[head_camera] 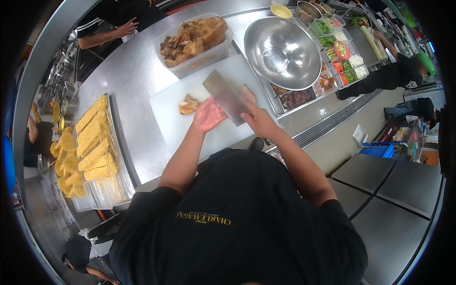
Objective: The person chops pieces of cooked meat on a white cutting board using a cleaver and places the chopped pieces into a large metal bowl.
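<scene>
My right hand (262,121) grips a broad steel cleaver (228,97), its blade slanting up and left over a white cutting board (167,124). Palm up, my left hand (209,115) lies against the blade's lower left side. The visible palm is bare, while the blade hides part of the fingers. On the board left of the cleaver rests a small piece of cooked meat (188,104), apparently chicken. Another pale piece of meat (247,94) lies beyond my right hand, partly covered by it.
Behind the board stands a plastic tub of cooked meat (194,39), beside a large steel bowl (281,53). Chopped vegetables (347,69) fill containers at right. A tray (123,171) carries yellow breaded slabs (94,142) on the left. A co-worker's hand (128,27) is across the table.
</scene>
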Demonstrator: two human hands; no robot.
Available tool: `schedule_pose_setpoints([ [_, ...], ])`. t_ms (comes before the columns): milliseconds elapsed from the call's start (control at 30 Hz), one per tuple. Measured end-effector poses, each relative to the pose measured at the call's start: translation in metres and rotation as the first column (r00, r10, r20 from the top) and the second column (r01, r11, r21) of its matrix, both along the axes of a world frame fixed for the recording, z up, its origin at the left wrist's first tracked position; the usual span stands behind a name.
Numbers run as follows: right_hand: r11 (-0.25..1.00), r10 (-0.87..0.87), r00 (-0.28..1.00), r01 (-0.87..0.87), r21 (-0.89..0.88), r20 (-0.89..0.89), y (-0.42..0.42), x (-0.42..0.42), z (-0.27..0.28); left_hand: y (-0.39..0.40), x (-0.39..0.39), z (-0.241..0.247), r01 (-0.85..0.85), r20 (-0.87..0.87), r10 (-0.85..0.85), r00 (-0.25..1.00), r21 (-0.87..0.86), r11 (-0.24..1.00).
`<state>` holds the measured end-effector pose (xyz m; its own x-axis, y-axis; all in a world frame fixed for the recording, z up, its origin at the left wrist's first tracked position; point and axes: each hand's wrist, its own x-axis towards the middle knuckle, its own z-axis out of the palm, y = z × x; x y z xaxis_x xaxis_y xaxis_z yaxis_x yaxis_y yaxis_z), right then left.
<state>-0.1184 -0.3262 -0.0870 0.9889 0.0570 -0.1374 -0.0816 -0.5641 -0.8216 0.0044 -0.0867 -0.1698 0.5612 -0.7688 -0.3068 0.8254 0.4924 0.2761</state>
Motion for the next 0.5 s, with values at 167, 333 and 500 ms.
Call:
schedule_pose_setpoints([
  [167,0.992,-0.066,0.998,0.067,0.105,-0.015,-0.016,-0.001,0.019,-0.001,0.014,0.003,-0.064,0.175,0.023,0.984,0.230,0.971],
  [333,0.988,-0.153,0.988,0.153,-0.015,0.015,-0.030,-0.025,0.024,-0.001,0.023,-0.004,-0.244,0.241,0.140,0.960,0.487,0.839],
  [500,0.970,-0.238,0.970,0.236,-0.055,-0.044,-0.044,-0.040,0.018,-0.002,0.005,-0.021,-0.385,0.531,-0.239,0.813,0.798,0.463],
])
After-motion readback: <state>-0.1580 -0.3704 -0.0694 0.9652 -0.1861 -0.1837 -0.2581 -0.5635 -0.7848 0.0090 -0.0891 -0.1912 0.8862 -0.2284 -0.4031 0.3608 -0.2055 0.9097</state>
